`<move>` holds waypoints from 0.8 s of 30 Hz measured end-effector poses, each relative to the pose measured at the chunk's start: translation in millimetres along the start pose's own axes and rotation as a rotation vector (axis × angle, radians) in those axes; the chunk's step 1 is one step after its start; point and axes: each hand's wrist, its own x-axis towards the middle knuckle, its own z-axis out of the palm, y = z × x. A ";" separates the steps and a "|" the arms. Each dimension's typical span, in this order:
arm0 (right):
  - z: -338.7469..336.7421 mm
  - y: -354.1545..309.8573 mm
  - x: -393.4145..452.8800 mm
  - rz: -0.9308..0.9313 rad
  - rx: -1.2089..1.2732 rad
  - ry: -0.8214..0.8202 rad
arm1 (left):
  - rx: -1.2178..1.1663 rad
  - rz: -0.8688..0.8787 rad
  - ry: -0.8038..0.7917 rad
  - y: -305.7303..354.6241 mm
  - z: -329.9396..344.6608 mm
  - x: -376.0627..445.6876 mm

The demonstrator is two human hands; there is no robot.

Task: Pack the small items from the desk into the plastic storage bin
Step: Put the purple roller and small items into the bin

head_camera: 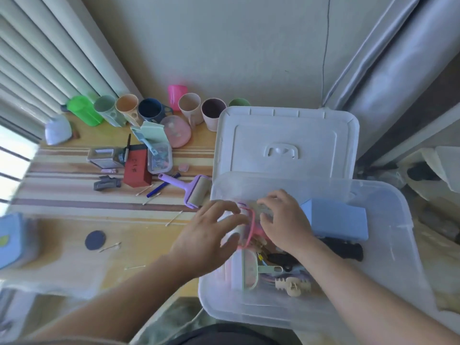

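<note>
A pink-rimmed thing [246, 230] is pinched by the fingers of both hands over the bin [388, 245]. It looks light and stiff; the rim is best gripped.

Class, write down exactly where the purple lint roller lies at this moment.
In the head view, the purple lint roller lies on the desk just left of the clear storage bin, beside a blue pen and right of a red box.

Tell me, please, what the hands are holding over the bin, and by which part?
Both hands grip a pink-rimmed container at its rim, over the bin; blur hides exact finger contact.
</note>
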 end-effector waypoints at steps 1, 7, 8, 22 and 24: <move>-2.7 -16.3 2.3 -0.019 0.025 0.037 | -0.022 -0.074 0.042 -16.6 -12.3 -7.5; 11.8 -138.6 51.4 -0.321 0.094 0.215 | -0.045 -0.757 -0.021 -168.8 -44.4 -84.8; 22.7 -156.1 63.0 -0.339 0.101 0.181 | 0.013 -0.837 -0.091 -194.9 -45.7 -102.0; 204.2 -195.2 194.5 0.123 -0.668 -0.428 | 0.287 -0.759 -0.670 -363.9 -83.3 -226.3; 213.8 -189.4 196.3 0.131 -0.727 -0.423 | 0.285 -0.719 -0.670 -368.2 -80.8 -241.5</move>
